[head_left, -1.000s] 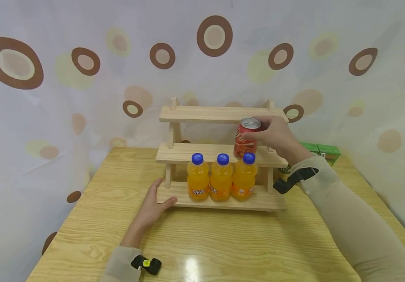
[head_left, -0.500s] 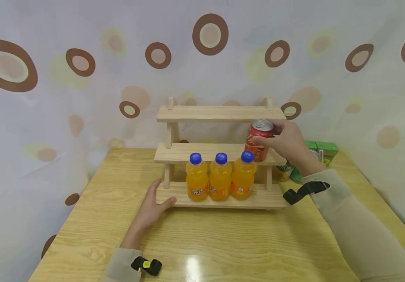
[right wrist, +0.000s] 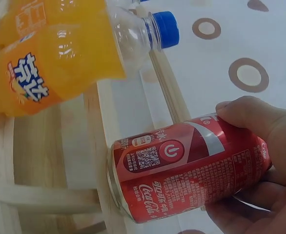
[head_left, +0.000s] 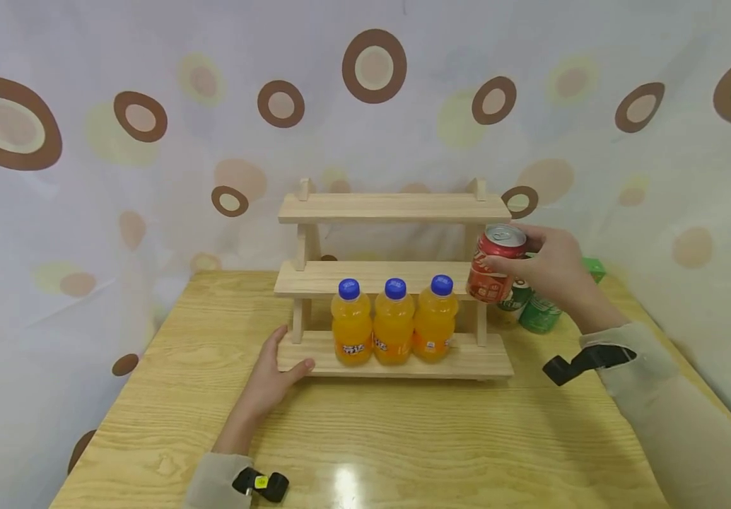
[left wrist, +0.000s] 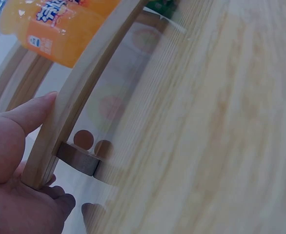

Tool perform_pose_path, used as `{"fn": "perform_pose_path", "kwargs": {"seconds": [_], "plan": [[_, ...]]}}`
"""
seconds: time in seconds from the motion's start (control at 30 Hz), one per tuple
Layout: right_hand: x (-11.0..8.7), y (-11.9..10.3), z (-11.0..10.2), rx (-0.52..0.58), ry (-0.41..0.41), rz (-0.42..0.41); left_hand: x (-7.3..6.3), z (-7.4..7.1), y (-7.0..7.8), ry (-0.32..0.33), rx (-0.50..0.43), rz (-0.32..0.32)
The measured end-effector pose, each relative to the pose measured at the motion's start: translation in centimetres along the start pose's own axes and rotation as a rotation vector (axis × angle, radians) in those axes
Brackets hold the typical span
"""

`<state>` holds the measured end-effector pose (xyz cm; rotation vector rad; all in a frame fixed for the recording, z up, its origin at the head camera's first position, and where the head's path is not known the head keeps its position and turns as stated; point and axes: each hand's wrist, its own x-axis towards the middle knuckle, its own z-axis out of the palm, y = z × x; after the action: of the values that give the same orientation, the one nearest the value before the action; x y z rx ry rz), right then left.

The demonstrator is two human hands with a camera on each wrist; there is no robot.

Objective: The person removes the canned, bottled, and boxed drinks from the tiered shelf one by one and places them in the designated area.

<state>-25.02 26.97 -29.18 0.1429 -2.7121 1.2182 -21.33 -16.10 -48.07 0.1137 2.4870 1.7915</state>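
Observation:
A three-tier wooden display shelf (head_left: pixel 391 207) stands on the table. My left hand (head_left: pixel 268 380) grips the left end of its bottom board (left wrist: pixel 67 114), thumb on top and fingers under the end in the left wrist view. My right hand (head_left: pixel 555 272) holds a red Coca-Cola can (head_left: pixel 491 276) between thumb and fingers, at the right end of the middle board. In the right wrist view the base of the can (right wrist: pixel 182 170) overlaps the board edge. Three orange soda bottles (head_left: pixel 351 326) with blue caps stand side by side on the bottom board.
Behind the right hand, a dark green can (head_left: pixel 515 297), a lighter green can (head_left: pixel 539 316) and a green carton (head_left: pixel 594 268) stand on the table (head_left: pixel 391 431), partly hidden. A patterned sheet (head_left: pixel 213 141) hangs behind the shelf.
My right hand has moved the Coca-Cola can rightward along the middle board to its right end. The left hand keeps its grip, and the bottles stay in place.

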Motion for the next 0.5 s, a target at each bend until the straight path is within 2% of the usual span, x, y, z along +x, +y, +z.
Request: {"fn": "perform_pose_path", "kwargs": {"seconds": [0.3, 0.5], "plan": [[-1.3, 1.8, -2.2, -0.042, 0.041, 0.027, -0.2, 0.0, 0.0, -0.002, 0.007, 0.008], [-2.2, 3.7, -4.2, 0.003, 0.069, 0.084, -0.1, 0.0, 0.0, -0.003, 0.001, 0.006]]}}
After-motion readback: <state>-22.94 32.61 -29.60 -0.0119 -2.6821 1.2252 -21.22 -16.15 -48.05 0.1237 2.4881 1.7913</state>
